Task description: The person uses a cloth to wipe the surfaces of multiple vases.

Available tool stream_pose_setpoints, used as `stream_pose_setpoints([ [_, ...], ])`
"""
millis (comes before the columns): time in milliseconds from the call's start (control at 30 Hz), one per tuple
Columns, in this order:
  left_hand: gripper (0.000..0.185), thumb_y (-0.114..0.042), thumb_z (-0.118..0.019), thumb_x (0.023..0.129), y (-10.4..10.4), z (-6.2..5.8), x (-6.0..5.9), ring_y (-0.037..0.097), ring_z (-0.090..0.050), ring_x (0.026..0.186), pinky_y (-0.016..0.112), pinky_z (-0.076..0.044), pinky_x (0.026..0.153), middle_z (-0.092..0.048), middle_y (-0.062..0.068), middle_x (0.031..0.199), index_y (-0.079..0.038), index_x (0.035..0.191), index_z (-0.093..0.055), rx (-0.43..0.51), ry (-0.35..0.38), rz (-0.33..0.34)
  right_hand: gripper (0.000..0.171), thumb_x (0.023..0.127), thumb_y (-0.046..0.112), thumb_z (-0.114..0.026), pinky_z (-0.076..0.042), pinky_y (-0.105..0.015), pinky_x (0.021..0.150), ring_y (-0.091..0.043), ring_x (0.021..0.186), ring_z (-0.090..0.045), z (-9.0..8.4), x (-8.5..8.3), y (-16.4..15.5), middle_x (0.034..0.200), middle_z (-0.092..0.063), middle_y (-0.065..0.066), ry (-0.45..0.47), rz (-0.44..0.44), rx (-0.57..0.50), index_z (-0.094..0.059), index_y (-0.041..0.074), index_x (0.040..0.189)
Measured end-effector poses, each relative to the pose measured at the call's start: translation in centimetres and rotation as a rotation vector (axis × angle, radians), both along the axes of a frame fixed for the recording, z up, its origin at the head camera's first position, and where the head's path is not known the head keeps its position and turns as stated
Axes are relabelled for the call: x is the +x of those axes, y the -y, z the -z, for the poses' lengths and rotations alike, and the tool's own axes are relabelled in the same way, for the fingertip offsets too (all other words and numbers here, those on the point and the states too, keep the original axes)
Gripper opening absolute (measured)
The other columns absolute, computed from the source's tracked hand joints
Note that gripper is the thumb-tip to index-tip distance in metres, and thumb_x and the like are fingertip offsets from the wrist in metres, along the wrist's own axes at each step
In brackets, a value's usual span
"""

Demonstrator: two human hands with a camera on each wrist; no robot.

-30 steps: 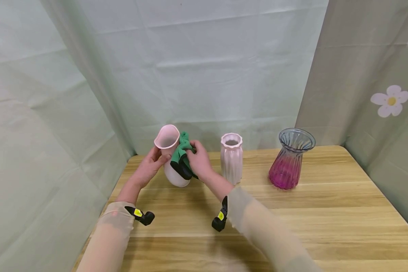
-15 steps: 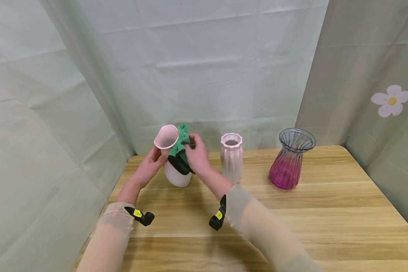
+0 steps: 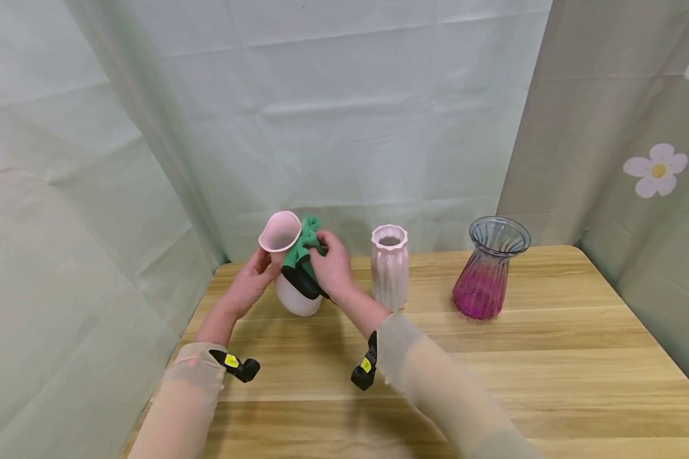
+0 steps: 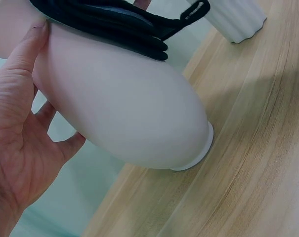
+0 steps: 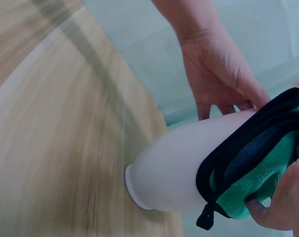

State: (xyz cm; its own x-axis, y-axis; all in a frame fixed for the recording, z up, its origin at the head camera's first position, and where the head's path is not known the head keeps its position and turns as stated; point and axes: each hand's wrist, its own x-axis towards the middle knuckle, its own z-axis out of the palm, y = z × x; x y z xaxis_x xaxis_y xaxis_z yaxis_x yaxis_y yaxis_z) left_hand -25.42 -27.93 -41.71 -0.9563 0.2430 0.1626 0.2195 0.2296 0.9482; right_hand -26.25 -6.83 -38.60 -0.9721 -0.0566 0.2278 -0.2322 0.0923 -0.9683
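Observation:
A pale pink vase [image 3: 296, 295] with a wavy, flared mouth stands at the table's back left. My left hand [image 3: 247, 287] grips its neck from the left, thumb in front and fingers curling behind, as the left wrist view shows. In my right hand [image 3: 334, 268] is a bunched green cloth [image 3: 302, 250] with black edging and a small hanging loop [image 5: 205, 217]. It lies against the vase's right side, just under the rim. In the right wrist view, the cloth covers part of the vase's upper body [image 5: 174, 163].
A fluted, pearly pink vase [image 3: 390, 274] stands right of my right hand. Farther right is a ribbed glass vase [image 3: 482, 280], grey-blue above and magenta below. Pale fabric [image 3: 344, 115] hangs behind the wooden table [image 3: 522, 382].
My right hand first shifted up with the green cloth along the vase's side, then slightly back down. My left hand keeps its grip on the vase, which stays in place.

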Motion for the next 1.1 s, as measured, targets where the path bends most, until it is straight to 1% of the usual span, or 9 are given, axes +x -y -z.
stream_pose_setpoints([
  [100, 0.070, -0.021, -0.056, 0.108, 0.0, 0.1, -0.1, 0.025, -0.022, 0.151, 0.056, -0.025, 0.119, -0.025, 0.008, 0.166, -0.028, 0.165, -0.016, -0.009, -0.008, -0.006, 0.027, 0.098, 0.006, -0.062, -0.052, -0.037, 0.098, -0.023, 0.117, -0.060, 0.8, 0.1, -0.2, 0.126, -0.067, -0.008, -0.011, -0.013, 0.010, -0.065, 0.005, 0.125],
  [233, 0.071, -0.022, -0.059, 0.106, 0.0, 0.2, -0.2, 0.025, -0.023, 0.151, 0.056, -0.027, 0.119, -0.027, 0.007, 0.165, -0.031, 0.164, -0.020, -0.016, -0.014, -0.015, 0.027, 0.098, 0.004, -0.061, -0.052, -0.037, 0.098, -0.024, 0.116, -0.060, 2.6, 0.2, -0.4, 0.126, -0.065, -0.011, -0.007, -0.021, -0.004, -0.063, 0.001, 0.125],
  [467, 0.073, -0.023, -0.060, 0.106, -0.1, -0.1, 0.0, 0.023, -0.023, 0.151, 0.054, -0.027, 0.119, -0.025, 0.005, 0.166, -0.033, 0.164, -0.018, -0.008, 0.001, -0.009, 0.030, 0.101, 0.003, -0.055, -0.049, -0.043, 0.103, -0.029, 0.125, -0.054, 6.4, 0.6, -0.6, 0.135, -0.058, -0.013, 0.084, 0.000, -0.062, -0.058, 0.001, 0.131],
  [600, 0.073, -0.025, -0.060, 0.106, -0.2, -0.2, 0.1, 0.023, -0.021, 0.152, 0.055, -0.027, 0.119, -0.024, 0.004, 0.167, -0.034, 0.164, -0.017, -0.009, 0.010, -0.009, 0.027, 0.100, 0.001, -0.054, -0.049, -0.042, 0.100, -0.027, 0.119, -0.055, 8.9, 0.7, -0.6, 0.130, -0.060, -0.012, 0.130, 0.021, -0.110, -0.059, 0.002, 0.126],
  [667, 0.073, -0.025, -0.060, 0.106, -0.1, -0.2, 0.0, 0.023, -0.021, 0.152, 0.055, -0.026, 0.119, -0.024, 0.005, 0.167, -0.033, 0.165, -0.017, -0.009, 0.011, -0.011, 0.025, 0.099, -0.001, -0.054, -0.049, -0.041, 0.098, -0.025, 0.114, -0.056, 9.7, 0.8, -0.6, 0.126, -0.060, -0.012, 0.134, 0.023, -0.142, -0.060, 0.001, 0.123],
  [767, 0.073, -0.024, -0.059, 0.106, -0.1, -0.1, -0.1, 0.023, -0.022, 0.152, 0.055, -0.026, 0.119, -0.024, 0.006, 0.167, -0.032, 0.165, -0.017, -0.004, 0.007, -0.014, 0.024, 0.098, -0.001, -0.054, -0.050, -0.040, 0.095, -0.025, 0.111, -0.056, 10.1, 0.9, -0.6, 0.124, -0.061, -0.012, 0.123, 0.022, -0.161, -0.060, 0.001, 0.121],
  [933, 0.072, -0.024, -0.060, 0.106, 0.1, 0.0, -0.2, 0.024, -0.024, 0.151, 0.055, -0.026, 0.119, -0.026, 0.006, 0.165, -0.032, 0.164, -0.019, -0.001, 0.012, -0.015, 0.027, 0.100, -0.002, -0.052, -0.050, -0.040, 0.094, -0.026, 0.111, -0.056, 10.1, 1.0, -0.9, 0.125, -0.060, -0.013, 0.124, 0.010, -0.166, -0.059, 0.002, 0.126],
  [1033, 0.072, -0.025, -0.060, 0.106, 0.1, 0.0, -0.2, 0.024, -0.024, 0.150, 0.055, -0.026, 0.119, -0.027, 0.006, 0.165, -0.032, 0.164, -0.020, -0.003, 0.017, -0.012, 0.026, 0.103, 0.001, -0.051, -0.051, -0.034, 0.088, -0.022, 0.108, -0.055, 9.9, 1.1, -1.3, 0.125, -0.060, -0.013, 0.143, -0.007, -0.184, -0.059, 0.004, 0.127],
  [1100, 0.072, -0.026, -0.061, 0.105, 0.0, 0.0, -0.2, 0.024, -0.024, 0.150, 0.055, -0.027, 0.119, -0.027, 0.006, 0.165, -0.033, 0.164, -0.020, -0.003, 0.020, -0.010, 0.025, 0.104, 0.005, -0.051, -0.051, -0.032, 0.076, -0.023, 0.098, -0.056, 9.7, 1.3, -1.7, 0.125, -0.059, -0.014, 0.164, -0.016, -0.188, -0.058, 0.007, 0.128],
])
